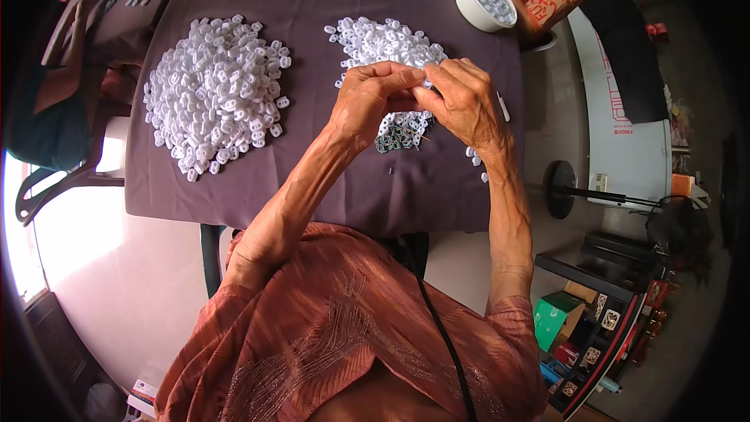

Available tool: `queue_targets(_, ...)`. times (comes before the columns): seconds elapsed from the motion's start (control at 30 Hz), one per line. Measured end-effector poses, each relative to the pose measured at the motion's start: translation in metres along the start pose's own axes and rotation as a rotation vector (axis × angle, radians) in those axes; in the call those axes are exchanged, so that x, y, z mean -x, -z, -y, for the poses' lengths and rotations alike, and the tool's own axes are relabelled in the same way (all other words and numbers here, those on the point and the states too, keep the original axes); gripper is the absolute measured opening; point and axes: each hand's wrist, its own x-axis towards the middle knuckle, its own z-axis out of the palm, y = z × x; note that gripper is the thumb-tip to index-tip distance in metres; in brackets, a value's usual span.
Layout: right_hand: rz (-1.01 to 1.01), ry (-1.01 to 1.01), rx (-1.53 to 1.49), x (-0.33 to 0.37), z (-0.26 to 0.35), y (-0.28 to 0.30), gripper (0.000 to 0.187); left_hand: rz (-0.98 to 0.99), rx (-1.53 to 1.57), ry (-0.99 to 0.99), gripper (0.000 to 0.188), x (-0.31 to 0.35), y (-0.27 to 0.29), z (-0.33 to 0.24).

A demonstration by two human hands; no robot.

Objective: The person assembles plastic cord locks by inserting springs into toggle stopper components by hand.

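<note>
Left hand [366, 100] and right hand [466, 98]: fingertips together, pinched contents indiscernible; apparently outstanding: white heap [384, 41] beyond, green parts [397, 138] nearside; larger pile [215, 94] leftward, completion unclear

Dark cloth-covered table [312, 187]. Big white-piece heap [215, 94] left; smaller heap [384, 41] mid; greenish bits [397, 139] nearer; white tub [473, 19] far right; slim white stick [503, 107] right.

A heap of small, white, rounded, plastic-looking pieces [387, 39] lies loosely spread, partly hidden; a jumbled cluster of tiny, dark-green, slender parts [397, 139] sits against its near edge.
</note>
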Motion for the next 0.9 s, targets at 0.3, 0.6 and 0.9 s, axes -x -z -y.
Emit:
queue_targets(0.3, 0.023, 0.066, 0.012, 0.004, -0.008, -0.002, 0.015, -0.013, 0.018, 0.022, 0.011, 0.001, -0.004, 0.002)
queue_targets(0.6, 0.012, 0.009, -0.06, -0.001, -0.001, -0.001, 0.023, -0.033, 0.058, 0.053, 0.014, -0.001, 0.003, -0.001)
queue_targets(0.9, -0.094, -0.494, -0.58, 0.013, -0.006, -0.009, 0.018, -0.018, 0.08, 0.079, 0.017, -0.004, 0.007, -0.007)
